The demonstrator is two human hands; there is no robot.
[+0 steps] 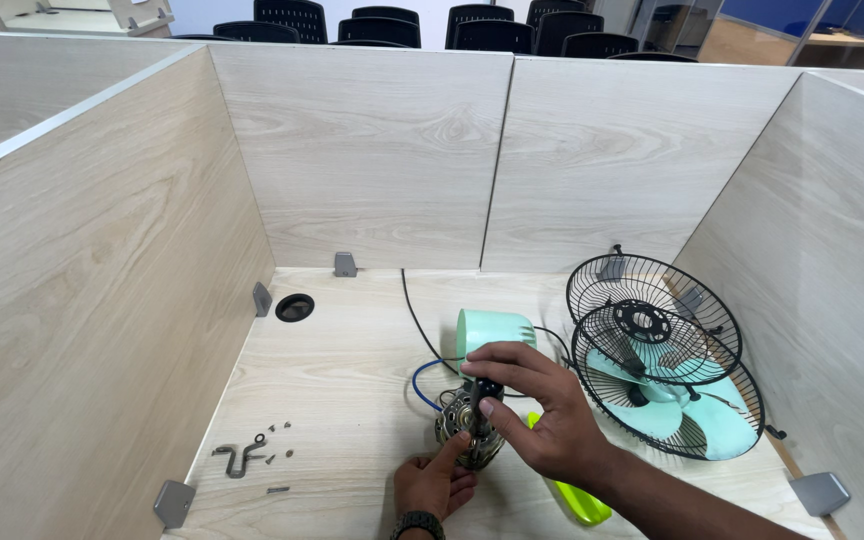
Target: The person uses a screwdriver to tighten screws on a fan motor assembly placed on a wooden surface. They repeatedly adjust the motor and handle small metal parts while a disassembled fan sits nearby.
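Head view, light wood-grain table (342,400) walled on three sides by matching partition panels (372,150); metal brackets sit at the panel feet. Open room: bare surface to the left and back of the hands, between the round cable hole (294,307) and the work. The right side is crowded.

Fan motor (470,428), bare windings and metal core visible, stands near the front edge at centre. Left hand (436,484), watch on the wrist, touches the motor's lower side with the fingers partly curled; grip loose, more a steadying contact than a full clasp. Right hand (537,405) comes over from the right, thumb and forefinger pinched shut on a small dark part (483,387) at the motor's top. I cannot tell what that part is.

Mint-green motor housing (493,332) lies just behind the motor. Blue wires (422,382) and a black cord (413,310) run back from it.

Right: two black wire fan guards (652,320), overlapping, with the mint-green fan blade (667,408) under the nearer one. A yellow-green tool handle (572,497) lies under the right forearm.

Left front: small screws (277,445) and a bent metal bracket (238,457), well apart from the hands.

No labels or signs are legible.
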